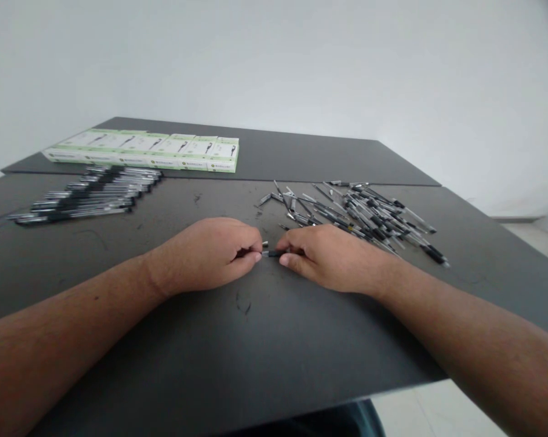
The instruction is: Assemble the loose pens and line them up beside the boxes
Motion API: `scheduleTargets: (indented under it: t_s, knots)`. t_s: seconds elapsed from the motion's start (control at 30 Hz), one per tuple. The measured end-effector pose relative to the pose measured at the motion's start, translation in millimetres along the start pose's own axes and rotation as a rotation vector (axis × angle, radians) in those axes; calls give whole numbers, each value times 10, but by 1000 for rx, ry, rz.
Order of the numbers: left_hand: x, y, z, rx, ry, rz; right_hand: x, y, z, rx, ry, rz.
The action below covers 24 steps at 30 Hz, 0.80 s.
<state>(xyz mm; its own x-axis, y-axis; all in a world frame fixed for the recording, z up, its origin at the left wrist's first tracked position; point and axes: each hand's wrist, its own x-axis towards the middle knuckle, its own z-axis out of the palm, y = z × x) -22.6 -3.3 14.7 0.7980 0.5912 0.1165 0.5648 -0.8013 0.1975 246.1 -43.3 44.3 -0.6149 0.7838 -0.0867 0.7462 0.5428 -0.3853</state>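
Between my hands, low over the grey table, is a pen (pixel 274 254) with a black grip and a clear end. My right hand (pixel 331 258) pinches its black grip between thumb and forefinger. At the clear end, my left hand (pixel 212 254) has its thumb and fingertips closed on the pen. A small pale tip (pixel 265 244) pokes out beside the left fingertips; what it belongs to is hidden. Just beyond my right hand lies a loose pile of pens and pen parts (pixel 369 212), several pointing different ways.
A neat row of pens (pixel 91 193) lies at the left of the table (pixel 255 346). Behind it, several white and green boxes (pixel 164 152) with pen pictures stand side by side. Dark scuffs mark the tabletop. A white wall (pixel 274 60) rises behind the table.
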Motion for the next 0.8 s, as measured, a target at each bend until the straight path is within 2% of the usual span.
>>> scheduleTargets:
  t_s: [0.1, 0.3, 0.5, 0.63, 0.8]
  knots:
    - [-3, 1, 0, 0, -5, -2, -6, 7, 5, 17, 17, 45]
    - [-4, -1, 6, -17, -11, 0, 9, 7, -2, -51, -22, -43]
    - [-3, -9, 11, -3, -1, 5, 2, -6, -1, -4, 17, 41]
    - [1, -10, 16, 0, -3, 11, 4, -5, -2, -76, -32, -7]
    - [4, 0, 9, 1, -8, 3, -8, -5, -6, 14, 0, 23]
